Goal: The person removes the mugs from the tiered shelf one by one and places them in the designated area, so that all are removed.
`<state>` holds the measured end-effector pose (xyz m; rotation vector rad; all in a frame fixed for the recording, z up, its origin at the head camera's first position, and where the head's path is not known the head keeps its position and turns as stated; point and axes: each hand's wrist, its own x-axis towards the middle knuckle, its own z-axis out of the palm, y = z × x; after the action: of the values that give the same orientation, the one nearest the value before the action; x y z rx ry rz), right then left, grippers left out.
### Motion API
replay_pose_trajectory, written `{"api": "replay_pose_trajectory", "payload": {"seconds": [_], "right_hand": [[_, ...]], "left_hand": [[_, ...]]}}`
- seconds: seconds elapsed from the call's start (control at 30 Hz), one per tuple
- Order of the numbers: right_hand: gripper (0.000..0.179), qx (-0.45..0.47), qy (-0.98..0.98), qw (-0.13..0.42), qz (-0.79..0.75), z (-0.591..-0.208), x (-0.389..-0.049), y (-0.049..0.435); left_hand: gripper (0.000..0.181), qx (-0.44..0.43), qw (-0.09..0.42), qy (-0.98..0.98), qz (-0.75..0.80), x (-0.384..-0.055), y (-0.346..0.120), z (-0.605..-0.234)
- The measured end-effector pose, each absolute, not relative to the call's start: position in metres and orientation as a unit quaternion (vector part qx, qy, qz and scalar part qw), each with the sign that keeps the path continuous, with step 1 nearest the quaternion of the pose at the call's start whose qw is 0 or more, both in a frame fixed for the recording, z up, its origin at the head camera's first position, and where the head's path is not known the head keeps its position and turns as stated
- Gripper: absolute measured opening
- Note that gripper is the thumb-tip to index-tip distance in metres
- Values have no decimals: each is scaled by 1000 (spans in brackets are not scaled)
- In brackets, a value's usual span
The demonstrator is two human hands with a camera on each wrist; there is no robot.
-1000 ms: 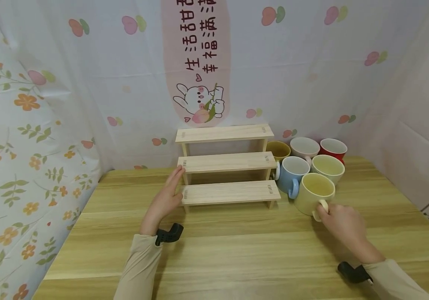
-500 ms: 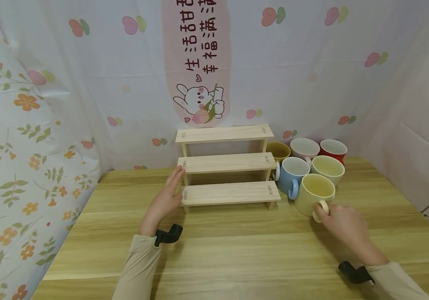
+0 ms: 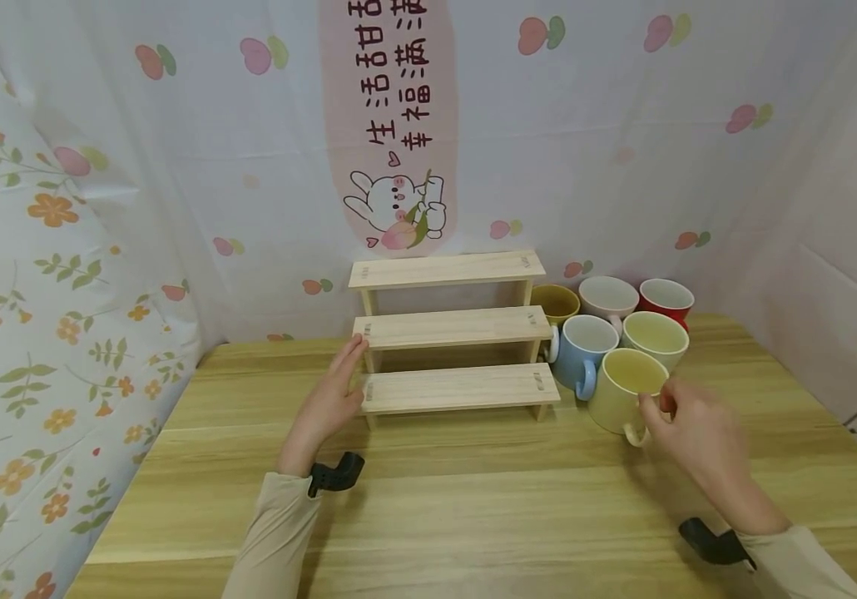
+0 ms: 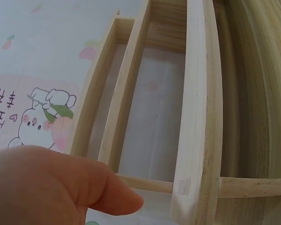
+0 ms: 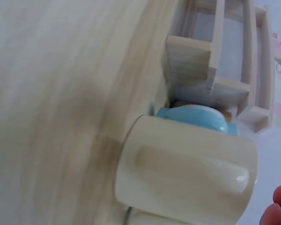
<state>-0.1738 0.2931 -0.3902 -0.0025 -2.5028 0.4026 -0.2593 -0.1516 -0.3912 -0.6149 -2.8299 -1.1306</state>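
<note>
My left hand (image 3: 324, 409) rests at the left end of a three-step wooden shelf (image 3: 458, 389), fingers extended along the side of its lower and middle boards. The left wrist view shows the thumb (image 4: 114, 199) beside the shelf frame. On the right, a pale yellow mug (image 3: 616, 406) stands upright on the table, its handle toward me. My right hand (image 3: 705, 437) hovers at the mug's near right side, fingertips bent near the rim and above the handle. In the right wrist view, its fingertips (image 5: 274, 215) show apart from the mug (image 5: 187, 168).
Behind the yellow mug cluster a blue mug (image 3: 582, 358), a pale green mug (image 3: 671, 349), a pinkish-white mug (image 3: 608, 293), a red mug (image 3: 671, 308) and a mustard mug (image 3: 554, 301). They stand close to the shelf's right end. A patterned cloth (image 3: 249, 183) hangs behind the table (image 3: 473, 516).
My right hand has let go of the yellow mug's handle and risen slightly toward the rim. The mug and my left hand stay in place.
</note>
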Motion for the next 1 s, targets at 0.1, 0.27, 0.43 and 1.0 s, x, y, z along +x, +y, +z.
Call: {"api": "replay_pose_trajectory", "payload": {"seconds": [0.1, 0.27, 0.43, 1.0], "right_hand": [[22, 20, -933, 326, 149, -387, -176, 288], [19, 54, -932, 324, 154, -382, -181, 278], [29, 100, -938, 287, 164, -378, -189, 269], [69, 137, -969, 131, 158, -369, -204, 250]], "left_hand": [[73, -199, 30, -916, -347, -260, -151, -392], [72, -194, 34, -926, -323, -260, -153, -391], [71, -189, 27, -938, -290, -260, -157, -388], [73, -139, -8, -961, -237, -260, -161, -378]]}}
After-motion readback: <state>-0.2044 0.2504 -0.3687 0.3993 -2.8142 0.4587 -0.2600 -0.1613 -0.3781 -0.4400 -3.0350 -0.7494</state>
